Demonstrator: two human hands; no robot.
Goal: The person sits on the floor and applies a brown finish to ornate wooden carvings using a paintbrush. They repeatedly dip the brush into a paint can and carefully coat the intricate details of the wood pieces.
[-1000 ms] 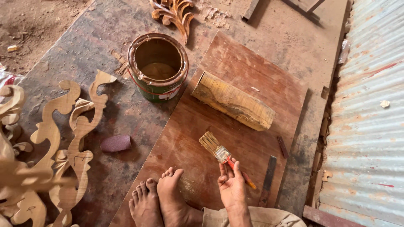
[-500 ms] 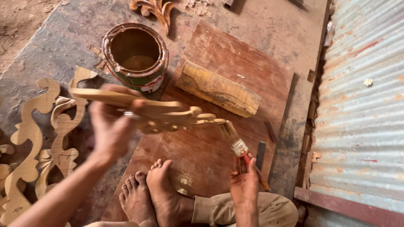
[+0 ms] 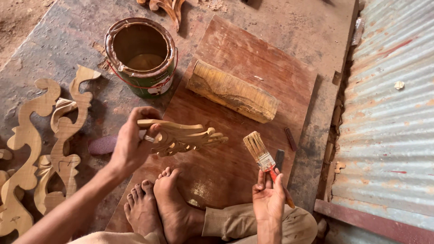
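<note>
My left hand (image 3: 131, 147) grips a carved wooden scroll piece (image 3: 185, 135) by its left end and holds it level above a reddish board (image 3: 253, 90). My right hand (image 3: 269, 199) holds a paintbrush (image 3: 261, 153) by its red handle, bristles up, just right of the carving's tip and apart from it. An open tin of brownish finish (image 3: 142, 54) stands beyond the carving on the floor. My bare feet (image 3: 158, 208) rest on the board's near edge.
A rough wooden block (image 3: 233, 90) lies across the board. Several carved scroll pieces (image 3: 40, 144) lie on the floor at left, with a purple sanding pad (image 3: 103, 144) beside them. Corrugated metal sheet (image 3: 389, 113) runs along the right. A dark tool (image 3: 279, 159) lies by the brush.
The left hand has brought the carved piece in from the left, then drawn it lower and closer. The brush has been lifted off the board and now stands beside the carving.
</note>
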